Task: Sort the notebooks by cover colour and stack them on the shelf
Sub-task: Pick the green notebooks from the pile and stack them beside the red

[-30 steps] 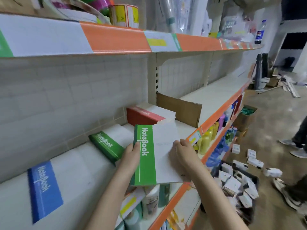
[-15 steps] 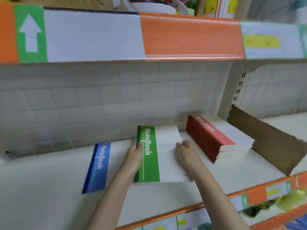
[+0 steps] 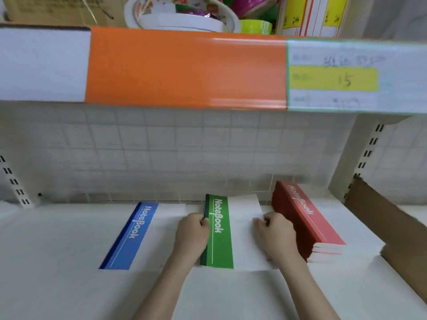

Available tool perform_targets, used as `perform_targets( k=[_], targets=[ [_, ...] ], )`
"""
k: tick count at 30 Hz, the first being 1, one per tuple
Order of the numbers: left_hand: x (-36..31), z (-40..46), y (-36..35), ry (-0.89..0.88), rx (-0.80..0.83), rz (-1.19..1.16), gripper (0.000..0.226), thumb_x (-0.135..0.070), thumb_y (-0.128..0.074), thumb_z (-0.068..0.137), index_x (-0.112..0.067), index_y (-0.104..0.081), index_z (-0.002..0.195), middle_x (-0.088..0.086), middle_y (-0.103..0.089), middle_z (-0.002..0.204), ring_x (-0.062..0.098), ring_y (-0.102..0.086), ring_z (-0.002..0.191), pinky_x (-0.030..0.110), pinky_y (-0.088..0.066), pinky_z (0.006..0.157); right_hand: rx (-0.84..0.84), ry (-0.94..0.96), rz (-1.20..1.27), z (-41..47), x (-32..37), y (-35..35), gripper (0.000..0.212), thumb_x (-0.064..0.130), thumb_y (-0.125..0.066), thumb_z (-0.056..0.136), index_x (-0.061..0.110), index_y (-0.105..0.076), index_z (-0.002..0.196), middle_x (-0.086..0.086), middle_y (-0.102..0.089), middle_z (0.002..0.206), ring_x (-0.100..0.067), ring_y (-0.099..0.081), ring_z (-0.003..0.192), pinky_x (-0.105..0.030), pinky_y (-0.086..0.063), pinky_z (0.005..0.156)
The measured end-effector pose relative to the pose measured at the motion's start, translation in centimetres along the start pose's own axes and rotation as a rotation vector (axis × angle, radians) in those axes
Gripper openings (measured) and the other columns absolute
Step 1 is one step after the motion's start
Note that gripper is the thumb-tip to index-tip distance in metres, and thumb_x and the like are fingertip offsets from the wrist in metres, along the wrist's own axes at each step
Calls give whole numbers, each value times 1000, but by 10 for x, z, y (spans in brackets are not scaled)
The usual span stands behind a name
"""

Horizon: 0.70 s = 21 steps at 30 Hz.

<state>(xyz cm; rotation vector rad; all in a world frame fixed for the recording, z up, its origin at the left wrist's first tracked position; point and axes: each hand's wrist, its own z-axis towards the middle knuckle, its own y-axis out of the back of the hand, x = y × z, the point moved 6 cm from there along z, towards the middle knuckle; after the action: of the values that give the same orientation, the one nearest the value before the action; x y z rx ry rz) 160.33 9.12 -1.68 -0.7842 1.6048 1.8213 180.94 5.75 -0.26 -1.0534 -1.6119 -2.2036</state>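
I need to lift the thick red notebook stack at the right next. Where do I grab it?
Probably by its two long sides, coming from the front: the thick red notebook stack lies flat, its open near end facing you. The brown cardboard divider stands close on the right, so finger room there looks tight.

Upper shelf: tape rolls (image 3: 184, 18), yellow-labelled packs (image 3: 309, 16).
Edge strip: price label (image 3: 332, 78).
Right side: cardboard divider (image 3: 388, 229).

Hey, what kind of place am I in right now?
Most likely a stationery aisle in a small shop. The shelf edge above carries a price label reading 15, tape rolls sit on the upper shelf, and blue, green and red notebooks lie in stacks on the white shelf.
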Motion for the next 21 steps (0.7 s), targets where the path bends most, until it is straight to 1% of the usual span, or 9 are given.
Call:
perform_targets(
  k=[2, 4, 6, 10, 13, 16, 18, 20, 21],
  targets=[
    [-2, 1, -4, 2, -44, 22, 37, -16, -47, 95, -13, -45, 58, 1, -49, 55, 13, -41, 47, 25, -30, 47, 13, 16, 1, 9, -2, 0, 30, 26, -56, 90, 4, -56, 70, -8, -58, 71, -23, -53, 62, -30, -44, 60],
    [-3, 4, -7, 14, -68, 51, 37, -17, -47, 93, -13, -47, 57, 0, -50, 54, 14, -43, 46, 26, -33, 47, 24, 29, -23, 15, -3, -1, 27, 27, -58, 90, 3, -61, 78, -8, -63, 77, -23, -58, 68, -29, -44, 60],
    [-4, 6, -8, 26, -88, 91, 35, -17, -48, 93, -13, -50, 58, 2, -54, 57, 17, -48, 48, 27, -36, 49, 29, 39, -11, 20, -3, -3, 24, 27, -58, 90, 4, -63, 84, -7, -64, 82, -24, -60, 73, -29, -46, 63],
    [-9, 6, -10, 0, -132, 164, 34, -17, -47, 92, -12, -50, 59, 5, -58, 62, 18, -52, 53, 28, -37, 49, 38, 75, -32, 23, -5, -8, 24, 25, -56, 90, 5, -56, 76, -11, -61, 82, -25, -56, 69, -29, -47, 63],
    [-12, 5, -11, -12, -159, 239, 31, -18, -45, 94, -13, -47, 63, 6, -54, 72, 17, -49, 58, 26, -34, 51, 53, 91, -45, 20, -4, -11, 22, 23, -52, 91, 4, -59, 86, -11, -60, 91, -28, -61, 79, -34, -51, 70],
    [-9, 7, -11, 2, -181, 275, 30, -20, -44, 95, -10, -52, 68, 7, -49, 89, 19, -49, 59, 28, -38, 57, 66, 124, -43, 18, -2, -15, 23, 20, -47, 92, 1, -60, 95, -13, -56, 102, -31, -60, 86, -37, -50, 79],
    [-2, 9, -14, 13, -147, 226, 32, -21, -45, 96, -4, -58, 72, 10, -54, 93, 21, -55, 60, 28, -43, 57, 95, 119, 3, 18, -3, -19, 24, 18, -45, 93, -1, -59, 98, -14, -54, 105, -32, -58, 88, -40, -50, 81],
    [5, 11, -18, 22, -116, 129, 35, -21, -45, 96, -3, -60, 70, 15, -61, 84, 20, -56, 58, 27, -42, 54, 131, 89, 66, 20, -6, -22, 26, 17, -43, 94, -3, -58, 101, -16, -53, 105, -34, -57, 90, -43, -51, 80],
    [9, 11, -18, 36, -114, 89, 38, -21, -44, 97, -3, -59, 67, 17, -63, 79, 20, -53, 57, 27, -40, 54, 145, 77, 96, 20, -7, -24, 26, 16, -42, 95, -3, -58, 101, -17, -54, 105, -35, -57, 90, -40, -50, 79]
  ],
)
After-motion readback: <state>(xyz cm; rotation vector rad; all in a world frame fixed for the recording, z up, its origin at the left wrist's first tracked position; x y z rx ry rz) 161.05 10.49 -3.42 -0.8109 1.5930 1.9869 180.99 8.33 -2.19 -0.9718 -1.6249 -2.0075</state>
